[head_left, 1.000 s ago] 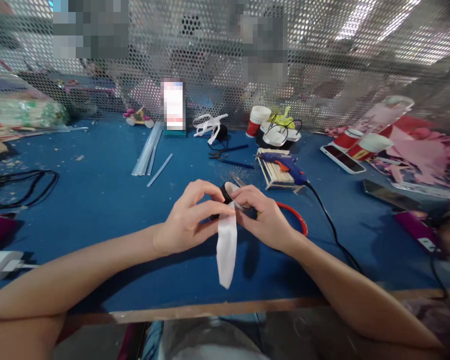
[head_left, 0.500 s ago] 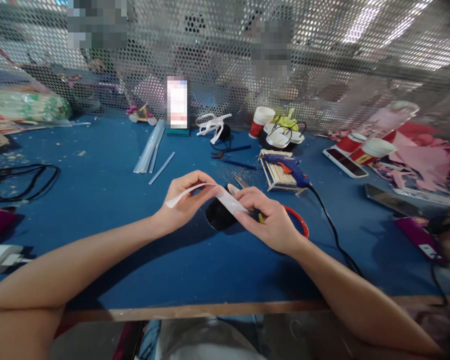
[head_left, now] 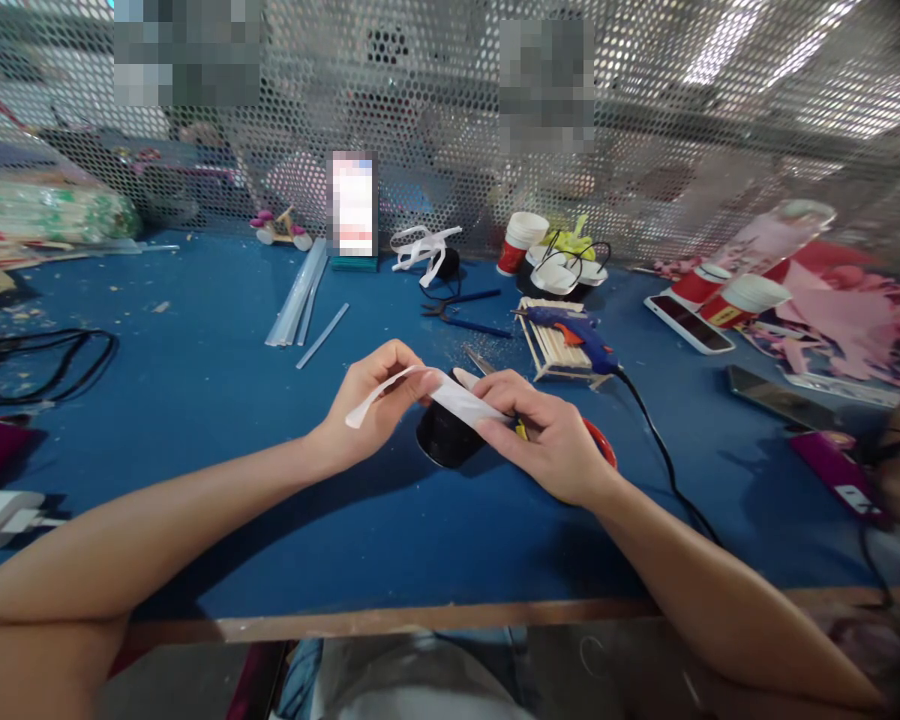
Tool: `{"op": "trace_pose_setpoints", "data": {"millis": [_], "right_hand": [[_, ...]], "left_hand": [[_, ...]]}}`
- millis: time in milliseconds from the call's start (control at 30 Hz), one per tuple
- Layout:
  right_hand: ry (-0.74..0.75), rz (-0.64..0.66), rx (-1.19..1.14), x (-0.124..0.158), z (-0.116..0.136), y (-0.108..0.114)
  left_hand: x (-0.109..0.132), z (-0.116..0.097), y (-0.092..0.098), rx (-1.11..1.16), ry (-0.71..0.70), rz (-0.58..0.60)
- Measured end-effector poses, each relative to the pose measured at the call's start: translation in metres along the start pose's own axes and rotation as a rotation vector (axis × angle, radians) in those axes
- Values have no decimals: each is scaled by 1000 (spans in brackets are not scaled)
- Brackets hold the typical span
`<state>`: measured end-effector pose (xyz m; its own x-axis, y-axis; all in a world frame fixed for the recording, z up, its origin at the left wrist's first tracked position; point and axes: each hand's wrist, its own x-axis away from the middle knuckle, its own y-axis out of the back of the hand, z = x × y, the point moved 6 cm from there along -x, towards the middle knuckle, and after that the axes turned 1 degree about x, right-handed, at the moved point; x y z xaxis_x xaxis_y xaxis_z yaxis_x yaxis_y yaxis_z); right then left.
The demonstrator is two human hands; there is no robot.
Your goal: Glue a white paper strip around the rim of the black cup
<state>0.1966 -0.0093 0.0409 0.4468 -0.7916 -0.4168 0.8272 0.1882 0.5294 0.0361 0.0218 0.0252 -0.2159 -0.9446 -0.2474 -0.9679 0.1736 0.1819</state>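
A white paper strip (head_left: 461,398) stretches between both hands above the blue table (head_left: 195,400). My left hand (head_left: 371,410) pinches its left part, with the free end sticking out to the left. My right hand (head_left: 551,440) presses the strip's right part onto a black cup (head_left: 446,440), which sits tilted between the hands. Scissors with red handles (head_left: 596,440) lie partly hidden under my right hand.
A blue glue gun (head_left: 574,332) rests on a stick rack, its black cord running right. Glue sticks (head_left: 300,300), pliers (head_left: 461,312), paper cups (head_left: 521,240), phones (head_left: 686,322) and pink paper (head_left: 847,310) lie around. A perforated metal screen (head_left: 435,110) closes the back. Black cable (head_left: 37,360) lies left.
The strip, hanging down a second ago, was lifted and stretched sideways across the black cup. Both hands have since shifted slightly right with the cup.
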Motion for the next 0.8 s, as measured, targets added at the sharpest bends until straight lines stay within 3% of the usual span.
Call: {"op": "trace_pose_setpoints", "data": {"millis": [433, 600, 800], "right_hand": [[68, 49, -59, 3, 7, -5], [78, 85, -78, 5, 8, -7], [70, 125, -91, 7, 10, -8]], "left_hand": [[-2, 11, -8, -9, 55, 89], [-1, 19, -17, 204, 73, 188], [5, 31, -34, 471, 253, 330]]}}
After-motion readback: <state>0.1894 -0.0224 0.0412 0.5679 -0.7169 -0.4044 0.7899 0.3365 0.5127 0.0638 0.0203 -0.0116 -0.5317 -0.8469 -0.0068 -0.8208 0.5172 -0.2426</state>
